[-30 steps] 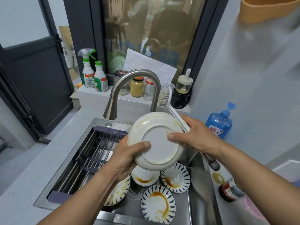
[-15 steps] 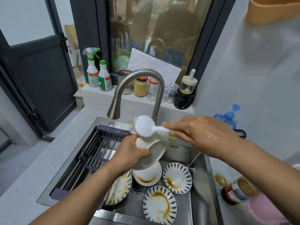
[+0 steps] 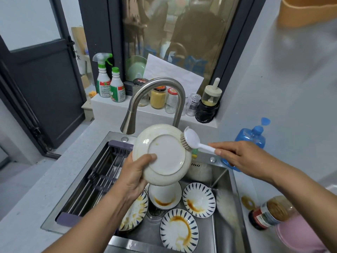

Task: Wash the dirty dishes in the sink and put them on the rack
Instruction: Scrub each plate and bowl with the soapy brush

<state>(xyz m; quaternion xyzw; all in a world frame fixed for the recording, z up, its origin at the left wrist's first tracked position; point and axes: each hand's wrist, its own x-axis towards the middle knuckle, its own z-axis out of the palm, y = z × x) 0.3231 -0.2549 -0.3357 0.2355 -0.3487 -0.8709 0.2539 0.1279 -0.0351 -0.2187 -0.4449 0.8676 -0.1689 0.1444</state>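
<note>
Five plates point(image 3: 164, 156), one brush point(image 3: 189, 141)

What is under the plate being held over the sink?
A white dish smeared with brown sauce lies in the sink below the plate; the plate hides its far part.

Both bare hands are raised mid-scene, each gripping something.
The left forearm point(image 3: 94, 216) rises from the near left edge. The left hand point(image 3: 134, 178) grips a plate point(image 3: 165, 156) by its lower left rim, with the thumb lying across the underside that faces the camera and the other fingers hidden behind it. The right forearm point(image 3: 300, 194) reaches in from the near right edge. The right hand point(image 3: 240, 157), back uppermost, pinches the handle of a brush point(image 3: 191, 141) between thumb and fingertips.
</note>
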